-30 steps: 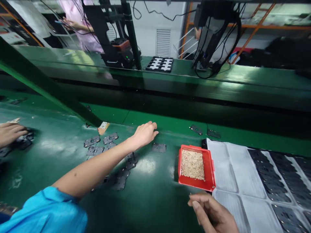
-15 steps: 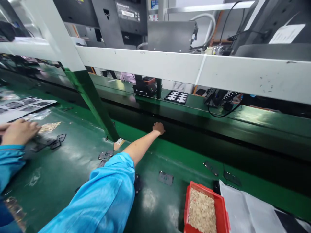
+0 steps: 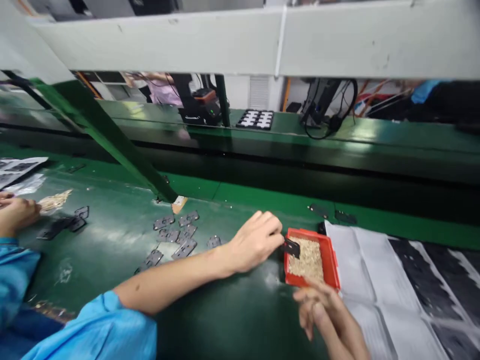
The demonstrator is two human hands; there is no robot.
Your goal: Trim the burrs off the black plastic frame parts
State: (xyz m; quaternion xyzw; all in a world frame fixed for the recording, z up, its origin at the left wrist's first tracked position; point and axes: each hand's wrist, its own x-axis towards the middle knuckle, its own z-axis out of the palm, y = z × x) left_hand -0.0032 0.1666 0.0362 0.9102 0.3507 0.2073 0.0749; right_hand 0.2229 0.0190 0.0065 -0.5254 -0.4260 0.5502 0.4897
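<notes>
In the centre of the frame the left hand [image 3: 255,242] pinches a small dark plate [image 3: 291,247] over the red tray [image 3: 332,260] of pale grains. The right hand [image 3: 322,310] hovers half-open below the tray, holding nothing. It seems a pick-and-fit step; the next move needs one grain picked carefully.

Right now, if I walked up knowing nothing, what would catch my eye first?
Probably the red tray of pale grains, bright on the green table. The left hand holds a small dark plate over its near-left corner, while the right hand hangs just below the tray. More dark plates lie scattered to the left.
</notes>
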